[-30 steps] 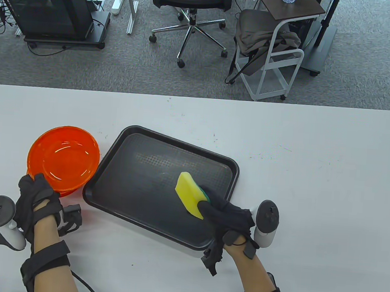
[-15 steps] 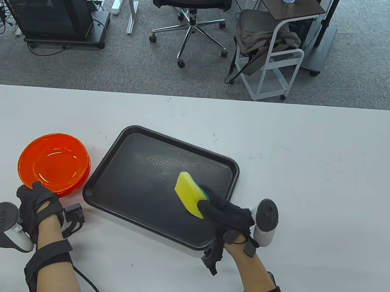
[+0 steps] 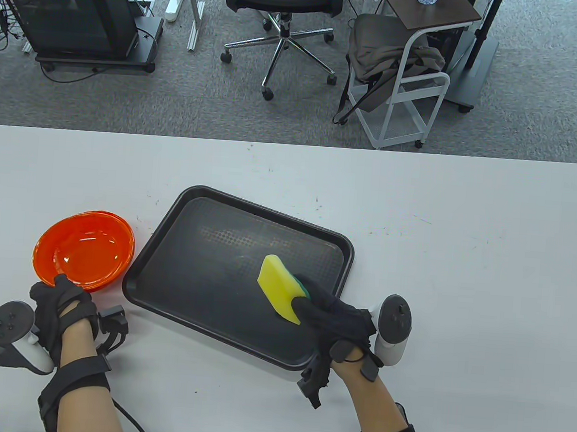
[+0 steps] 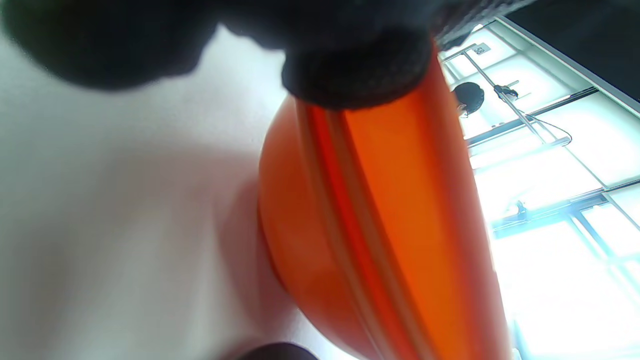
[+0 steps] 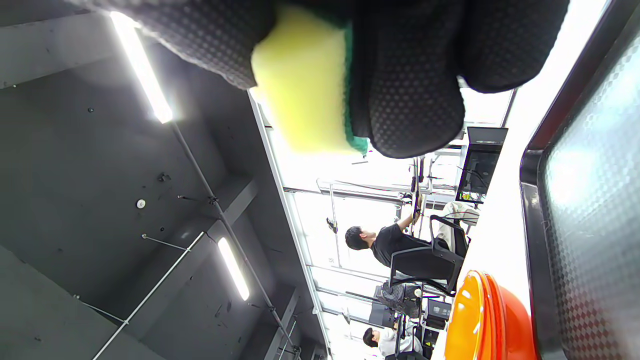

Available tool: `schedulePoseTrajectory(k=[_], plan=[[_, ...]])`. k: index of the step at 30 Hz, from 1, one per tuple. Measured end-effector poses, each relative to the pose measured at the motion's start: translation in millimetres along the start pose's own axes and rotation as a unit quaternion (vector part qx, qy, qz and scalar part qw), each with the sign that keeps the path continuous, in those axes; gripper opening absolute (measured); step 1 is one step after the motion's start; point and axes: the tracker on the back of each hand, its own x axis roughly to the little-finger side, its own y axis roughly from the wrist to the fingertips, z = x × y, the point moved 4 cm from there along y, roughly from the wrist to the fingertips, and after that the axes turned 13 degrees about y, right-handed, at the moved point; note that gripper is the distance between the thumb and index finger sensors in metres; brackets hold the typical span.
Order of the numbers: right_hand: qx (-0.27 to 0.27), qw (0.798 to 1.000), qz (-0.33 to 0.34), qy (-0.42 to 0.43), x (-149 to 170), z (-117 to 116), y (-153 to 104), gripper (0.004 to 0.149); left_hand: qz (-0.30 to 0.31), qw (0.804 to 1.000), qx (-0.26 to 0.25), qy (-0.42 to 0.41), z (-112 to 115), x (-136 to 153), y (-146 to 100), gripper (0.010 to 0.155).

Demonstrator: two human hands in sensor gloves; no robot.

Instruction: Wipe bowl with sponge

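The orange bowl (image 3: 85,251) sat on the worktop (image 3: 464,269) just left of the black tray (image 3: 203,289), its near rim pinched by the left hand (image 3: 64,308), apparently to steady it for wiping. The right hand (image 3: 333,314) gripped the yellow-green sponge (image 3: 278,287) on edge above the tray's right part. Only open tray lay between sponge and bowl.

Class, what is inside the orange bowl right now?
The bowl shows only bare orange inside with glare. The left hand grips its near rim, covering that edge. The sponge is over the tray.
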Motion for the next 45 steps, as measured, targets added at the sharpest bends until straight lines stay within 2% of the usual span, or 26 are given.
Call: schedulePoseTrajectory(k=[9, 16, 19, 21, 23, 25, 28, 31, 33, 36, 40, 43, 45], plan=[[-0.005, 1.0, 0.0, -0.004, 0.7, -1.3, -0.1, 0.051, -0.011, 1.0, 0.017, 0.005, 0.0, 1.8, -2.7, 0.071], [-0.002, 1.0, 0.003, -0.005, -0.2, -0.9, -0.5, 0.051, 0.01, 1.0, 0.0, -0.005, -11.4, -8.4, -6.3, 0.068], [-0.005, 1.0, 0.001, -0.005, 0.8, -1.8, -0.5, 0.051, 0.048, 0.999, -0.002, -0.017, -16.6, -22.0, -8.9, 0.064], [-0.007, 1.0, 0.0, -0.006, 1.0, -2.4, -0.4, 0.051, 0.091, 0.996, 0.005, -0.014, -18.6, -36.4, -12.2, 0.055], [-0.008, 1.0, -0.001, -0.008, 1.2, -2.8, -0.1, 0.051, 0.15, 0.988, 0.045, 0.0, -13.1, -57.1, -19.5, 0.048], [-0.009, 1.0, -0.001, -0.009, 1.3, -3.1, 0.1, 0.05, 0.216, 0.972, 0.08, 0.048, -2.5, -78.6, -32.8, 0.047], [-0.009, 1.0, 0.0, -0.012, 1.4, -3.3, 0.0, 0.051, 0.275, 0.947, 0.116, 0.12, 16.1, -101.9, -56.1, 0.046], [-0.009, 1.0, 0.001, -0.013, 1.2, -3.2, -0.2, 0.051, 0.343, 0.91, 0.149, 0.181, 40.7, -124.1, -87.5, 0.046], [-0.008, 1.0, 0.002, -0.014, 1.0, -2.8, 0.0, 0.051, 0.375, 0.892, 0.155, 0.2, 52.5, -133.9, -107.0, 0.048], [-0.007, 1.0, 0.002, -0.017, 0.9, -2.1, 0.0, 0.051, 0.418, 0.861, 0.167, 0.238, 69.3, -144.5, -132.6, 0.057], [-0.006, 1.0, 0.001, -0.022, 1.1, -1.3, -0.2, 0.051, 0.46, 0.825, 0.172, 0.28, 83.7, -152.4, -153.2, 0.073], [-0.005, 1.0, 0.0, -0.028, 1.2, 0.2, 0.2, 0.051, 0.497, 0.795, 0.179, 0.298, 91.6, -157.0, -166.1, 0.08], [-0.004, 1.0, -0.001, -0.031, 1.7, 1.2, 0.4, 0.051, 0.511, 0.784, 0.169, 0.308, 94.2, -160.4, -173.9, 0.083]])
